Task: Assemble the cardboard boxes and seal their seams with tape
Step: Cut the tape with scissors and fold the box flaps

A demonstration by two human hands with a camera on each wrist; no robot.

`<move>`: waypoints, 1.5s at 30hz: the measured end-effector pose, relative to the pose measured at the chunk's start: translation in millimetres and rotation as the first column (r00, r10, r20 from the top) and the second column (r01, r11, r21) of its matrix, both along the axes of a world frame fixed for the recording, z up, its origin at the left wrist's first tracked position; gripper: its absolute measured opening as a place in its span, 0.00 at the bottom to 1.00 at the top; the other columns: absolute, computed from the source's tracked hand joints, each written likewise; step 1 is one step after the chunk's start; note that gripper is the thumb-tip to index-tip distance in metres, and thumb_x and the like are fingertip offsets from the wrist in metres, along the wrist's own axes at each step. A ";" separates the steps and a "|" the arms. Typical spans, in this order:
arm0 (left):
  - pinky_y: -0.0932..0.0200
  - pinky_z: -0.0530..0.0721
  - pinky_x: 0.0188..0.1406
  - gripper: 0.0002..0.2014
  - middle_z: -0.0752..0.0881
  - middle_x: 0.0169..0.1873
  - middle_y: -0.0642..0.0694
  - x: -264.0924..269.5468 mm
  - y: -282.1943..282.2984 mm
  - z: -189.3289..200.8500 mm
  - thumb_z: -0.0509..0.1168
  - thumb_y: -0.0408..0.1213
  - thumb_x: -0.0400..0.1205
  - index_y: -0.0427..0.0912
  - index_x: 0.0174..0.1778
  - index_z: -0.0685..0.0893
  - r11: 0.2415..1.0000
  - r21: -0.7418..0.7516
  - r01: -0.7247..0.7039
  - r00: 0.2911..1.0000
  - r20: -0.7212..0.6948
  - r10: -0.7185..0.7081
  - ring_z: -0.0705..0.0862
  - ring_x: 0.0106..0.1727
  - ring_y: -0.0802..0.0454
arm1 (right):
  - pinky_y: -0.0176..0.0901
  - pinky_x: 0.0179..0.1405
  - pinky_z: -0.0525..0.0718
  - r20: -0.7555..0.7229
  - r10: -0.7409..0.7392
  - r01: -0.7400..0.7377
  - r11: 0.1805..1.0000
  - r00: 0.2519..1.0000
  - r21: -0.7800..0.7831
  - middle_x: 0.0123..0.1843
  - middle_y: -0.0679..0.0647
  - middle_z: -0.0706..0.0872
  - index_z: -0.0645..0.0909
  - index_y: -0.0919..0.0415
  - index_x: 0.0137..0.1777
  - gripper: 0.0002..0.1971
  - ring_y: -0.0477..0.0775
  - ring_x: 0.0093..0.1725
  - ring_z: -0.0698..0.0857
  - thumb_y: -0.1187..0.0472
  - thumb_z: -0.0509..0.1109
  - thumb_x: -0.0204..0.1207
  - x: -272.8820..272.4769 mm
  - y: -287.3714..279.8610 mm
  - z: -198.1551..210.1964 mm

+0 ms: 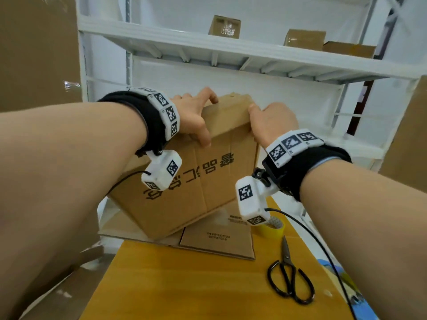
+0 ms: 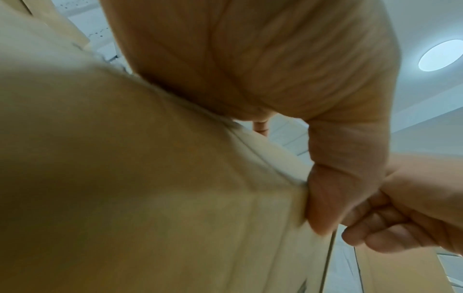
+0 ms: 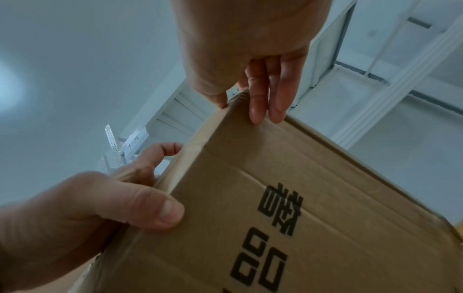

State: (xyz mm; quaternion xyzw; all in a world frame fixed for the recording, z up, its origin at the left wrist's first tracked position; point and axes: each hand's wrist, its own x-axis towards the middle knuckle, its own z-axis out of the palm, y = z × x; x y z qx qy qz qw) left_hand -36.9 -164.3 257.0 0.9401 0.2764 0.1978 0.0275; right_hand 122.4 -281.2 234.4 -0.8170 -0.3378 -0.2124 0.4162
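A brown cardboard box [image 1: 196, 181] with black printed characters hangs tilted above the table, and I hold it with both hands. My left hand [image 1: 196, 118] grips its upper left edge, thumb on the printed face and fingers curled over the top. The right hand [image 1: 270, 121] grips the upper right corner. In the right wrist view the right hand's fingers [image 3: 265, 99] lie along the side panel of the box [image 3: 288, 198], and the left hand [image 3: 112, 208] pinches the edge. The left wrist view has my left thumb [image 2: 335, 188] pressed on the box [image 2: 150, 178].
Flattened cardboard [image 1: 217, 243] lies on the yellow wooden table [image 1: 173, 285] under the box. A tape roll [image 1: 275, 227] and black scissors [image 1: 288, 278] lie at the right. A white shelf [image 1: 231, 49] with small boxes stands behind. Large cartons stand at both sides.
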 end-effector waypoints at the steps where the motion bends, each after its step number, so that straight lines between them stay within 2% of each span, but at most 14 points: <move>1: 0.39 0.79 0.57 0.48 0.76 0.55 0.45 4.8 0.5 -3.6 0.80 0.57 0.56 0.68 0.67 0.59 1.000 -0.005 0.003 1.000 -0.014 -0.003 0.76 0.54 0.41 | 0.45 0.35 0.80 -0.020 0.002 -0.002 1.000 1.000 -0.009 0.37 0.59 0.89 0.87 0.64 0.42 0.27 0.60 0.36 0.87 0.43 0.54 0.80 3.3 -1.2 -5.1; 5: 0.42 0.78 0.56 0.48 0.77 0.61 0.47 22.7 0.6 -8.3 0.77 0.64 0.55 0.67 0.68 0.59 0.998 -0.041 0.049 0.995 -0.080 -0.052 0.78 0.55 0.41 | 0.43 0.30 0.80 -0.078 -0.048 0.046 0.998 0.996 -0.033 0.36 0.59 0.89 0.84 0.65 0.42 0.25 0.59 0.34 0.87 0.46 0.54 0.80 22.8 -10.8 -20.7; 8: 0.47 0.78 0.56 0.47 0.77 0.65 0.47 31.5 2.7 -12.4 0.75 0.66 0.62 0.66 0.75 0.57 0.998 -0.036 0.059 0.986 -0.155 -0.064 0.79 0.57 0.42 | 0.43 0.28 0.73 -0.127 -0.085 0.075 0.994 0.988 -0.083 0.36 0.59 0.86 0.79 0.66 0.40 0.25 0.59 0.33 0.84 0.44 0.54 0.83 38.0 -20.3 -25.6; 15: 0.42 0.67 0.71 0.48 0.62 0.80 0.50 41.3 18.8 -42.5 0.69 0.62 0.73 0.61 0.83 0.47 0.995 0.084 0.057 0.966 -0.255 -0.034 0.68 0.76 0.44 | 0.44 0.27 0.67 -0.202 -0.160 0.104 0.959 0.966 -0.262 0.36 0.56 0.80 0.78 0.63 0.44 0.21 0.53 0.31 0.76 0.47 0.55 0.85 60.9 -27.3 -29.1; 17: 0.43 0.68 0.70 0.47 0.63 0.80 0.52 43.2 20.7 -47.0 0.68 0.61 0.75 0.60 0.83 0.47 0.993 0.087 0.076 0.968 -0.244 -0.053 0.68 0.76 0.45 | 0.45 0.34 0.74 -0.183 -0.172 0.109 0.944 0.968 -0.311 0.41 0.58 0.82 0.78 0.63 0.44 0.18 0.55 0.35 0.78 0.50 0.56 0.84 60.8 -23.7 -27.7; 19: 0.46 0.69 0.69 0.45 0.62 0.81 0.52 48.4 18.5 -49.0 0.67 0.60 0.76 0.58 0.84 0.48 0.992 0.077 0.096 0.966 -0.248 -0.074 0.69 0.76 0.46 | 0.52 0.53 0.81 -0.146 -0.183 0.116 0.918 0.972 -0.380 0.51 0.60 0.83 0.80 0.61 0.52 0.13 0.61 0.50 0.81 0.55 0.57 0.81 57.7 -16.2 -27.0; 22: 0.47 0.71 0.68 0.41 0.63 0.80 0.51 59.1 12.3 -54.0 0.65 0.56 0.79 0.56 0.83 0.51 0.992 0.086 0.097 0.961 -0.268 -0.071 0.70 0.75 0.46 | 0.57 0.67 0.79 -0.151 -0.133 0.054 0.898 0.980 -0.436 0.65 0.60 0.83 0.81 0.56 0.64 0.18 0.63 0.63 0.79 0.58 0.57 0.79 54.8 -2.7 -32.0; 26: 0.49 0.80 0.57 0.38 0.71 0.74 0.50 63.3 14.1 -54.1 0.67 0.51 0.76 0.55 0.81 0.56 0.994 0.076 0.072 0.963 -0.266 -0.050 0.78 0.65 0.45 | 0.48 0.54 0.82 -0.190 -0.065 0.003 0.951 0.980 -0.309 0.67 0.56 0.82 0.80 0.49 0.69 0.21 0.57 0.57 0.81 0.57 0.60 0.77 56.8 -1.2 -32.9; 30: 0.48 0.85 0.51 0.32 0.80 0.62 0.45 59.9 14.5 -38.8 0.64 0.40 0.78 0.51 0.79 0.62 0.998 0.007 0.058 0.966 -0.252 -0.054 0.83 0.53 0.45 | 0.42 0.40 0.76 -0.198 0.006 -0.036 0.988 0.980 -0.150 0.58 0.52 0.86 0.82 0.50 0.62 0.16 0.52 0.50 0.82 0.59 0.61 0.77 53.5 5.4 -32.2; 33: 0.49 0.85 0.47 0.29 0.81 0.58 0.47 60.7 12.8 -48.3 0.66 0.50 0.76 0.50 0.73 0.68 0.998 0.034 0.049 0.971 -0.236 -0.039 0.83 0.51 0.47 | 0.42 0.33 0.73 -0.218 0.009 -0.050 0.982 0.976 -0.182 0.54 0.54 0.84 0.78 0.52 0.58 0.11 0.49 0.42 0.80 0.57 0.60 0.78 51.0 11.3 -35.7; 36: 0.52 0.82 0.41 0.29 0.80 0.58 0.51 62.3 14.1 -61.5 0.63 0.57 0.73 0.54 0.71 0.69 0.990 0.133 0.034 0.980 -0.197 -0.007 0.82 0.49 0.49 | 0.49 0.44 0.81 -0.159 -0.075 0.022 0.950 0.984 -0.313 0.57 0.58 0.81 0.75 0.54 0.62 0.15 0.58 0.49 0.81 0.55 0.60 0.76 42.0 19.4 -32.7; 39: 0.48 0.84 0.50 0.32 0.79 0.63 0.50 63.6 17.6 -60.3 0.63 0.59 0.73 0.53 0.73 0.68 0.987 0.157 0.031 0.982 -0.191 0.000 0.82 0.55 0.48 | 0.60 0.62 0.82 0.006 0.001 0.002 0.891 1.000 -0.454 0.65 0.60 0.79 0.75 0.54 0.70 0.21 0.64 0.61 0.81 0.53 0.59 0.78 22.4 39.0 -24.5; 42: 0.46 0.83 0.58 0.36 0.78 0.69 0.50 61.3 20.2 -60.3 0.64 0.61 0.73 0.51 0.76 0.67 0.985 0.172 0.030 0.985 -0.174 0.000 0.81 0.62 0.47 | 0.57 0.66 0.81 0.016 0.202 -0.155 0.802 0.979 -0.576 0.66 0.61 0.84 0.79 0.62 0.70 0.19 0.63 0.64 0.83 0.57 0.53 0.88 -1.0 57.7 -21.2; 45: 0.49 0.84 0.55 0.36 0.80 0.66 0.49 53.3 23.4 -61.5 0.65 0.62 0.74 0.47 0.75 0.69 0.989 0.146 0.012 0.987 -0.158 0.011 0.83 0.59 0.48 | 0.55 0.64 0.82 0.084 0.204 -0.102 0.755 0.975 -0.648 0.62 0.62 0.86 0.82 0.64 0.64 0.20 0.62 0.61 0.85 0.59 0.49 0.89 -7.5 62.8 -23.3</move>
